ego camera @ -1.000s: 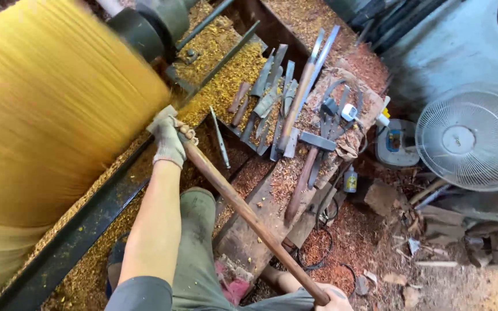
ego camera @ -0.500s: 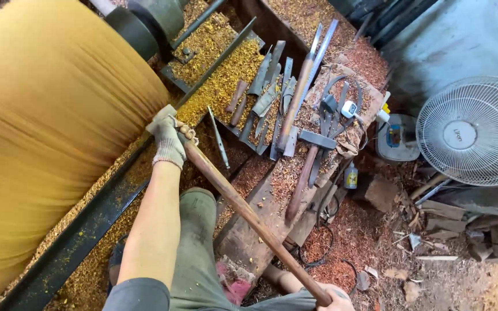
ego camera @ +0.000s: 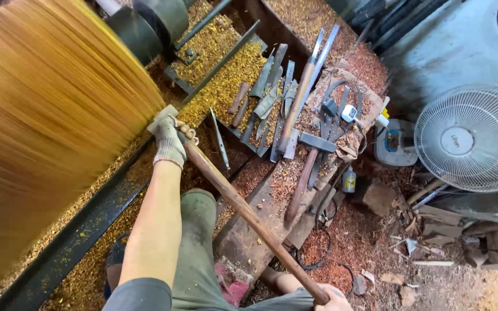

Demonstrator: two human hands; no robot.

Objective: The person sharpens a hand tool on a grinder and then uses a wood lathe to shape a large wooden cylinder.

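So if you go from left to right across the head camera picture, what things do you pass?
Big blurred yellow wooden workpiece → left hand in a grey glove → long brown wooden tool handle → row of grey metal chisels → small yellow-capped bottle → round white electric fan.

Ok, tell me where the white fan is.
In the head view, the white fan stands at the right edge, beside the tool-strewn bench, above wood scraps.

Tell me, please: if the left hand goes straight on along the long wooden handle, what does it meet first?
Most likely the big spinning wooden workpiece. The gloved left hand already sits almost against it; depth is unclear.
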